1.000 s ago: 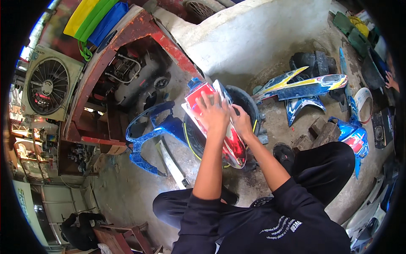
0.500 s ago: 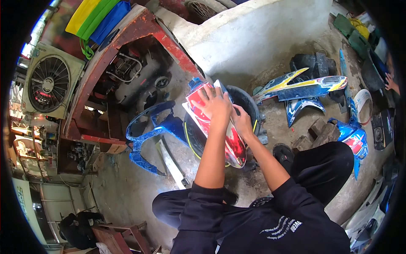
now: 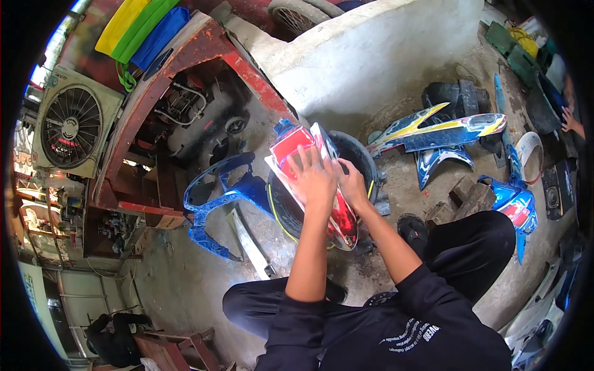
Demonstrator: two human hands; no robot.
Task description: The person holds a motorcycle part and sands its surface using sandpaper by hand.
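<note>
A long red and white motorcycle body panel [image 3: 292, 146] with scuffed paint slants across a dark round tub [image 3: 356, 148] in front of me. My left hand [image 3: 314, 180] lies flat on the panel's upper face, fingers spread; whether anything is under the palm is hidden. At the panel's right edge, my right hand [image 3: 351, 185] is closed around the rim, its thumb side toward the left hand. The panel's near end tapers to a rounded red tip beyond the tub's near rim.
Blue frame-like body parts [image 3: 232, 191] and a pale strip [image 3: 250, 244] lie left of the tub. Several blue, yellow and white panels [image 3: 445, 133] rest to the right, near wooden blocks [image 3: 473, 201]. A red metal frame [image 3: 176, 68] and white wall [image 3: 377, 55] stand behind.
My left hand has slid down the panel toward me, uncovering more of its red far end. My right hand has stayed at the right edge, and the panel has shifted slightly.
</note>
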